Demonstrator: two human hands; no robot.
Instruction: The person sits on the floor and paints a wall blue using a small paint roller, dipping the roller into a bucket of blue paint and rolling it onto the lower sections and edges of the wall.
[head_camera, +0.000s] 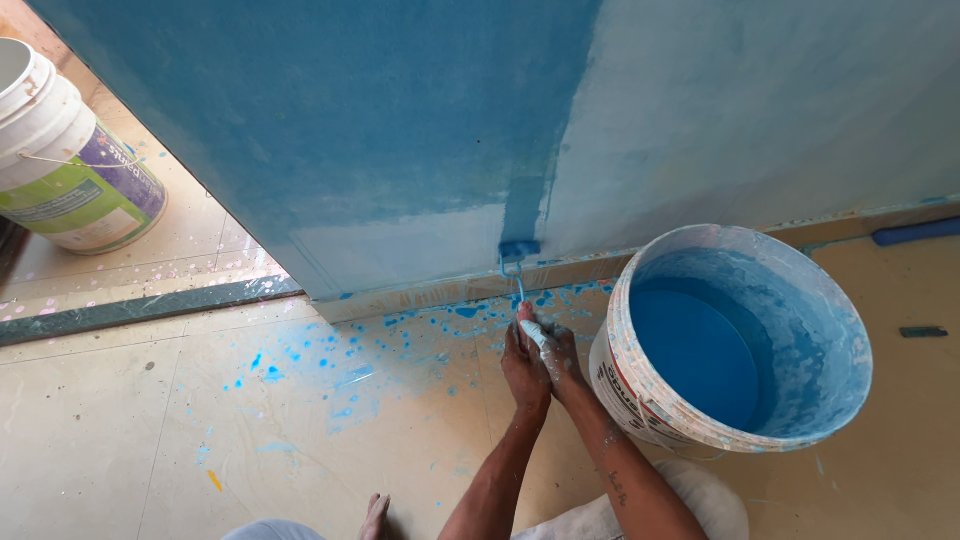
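Head view shows our left hand (524, 368) and right hand (560, 352) together, both clamped on the roller (519, 251) handle. Its head lies beyond them, against the wall (400, 130), left of the bucket (800, 300).

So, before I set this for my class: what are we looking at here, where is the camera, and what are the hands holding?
The one picture comes from a camera worn on a person's head, looking down at their own bare arms. Both hands, left hand and right hand, share a grip on a small paint roller pressed low against the wall, which is partly painted blue. Beside the right hand stands a white bucket of blue paint. Blue splatters dot the floor. Another bucket stands far left.
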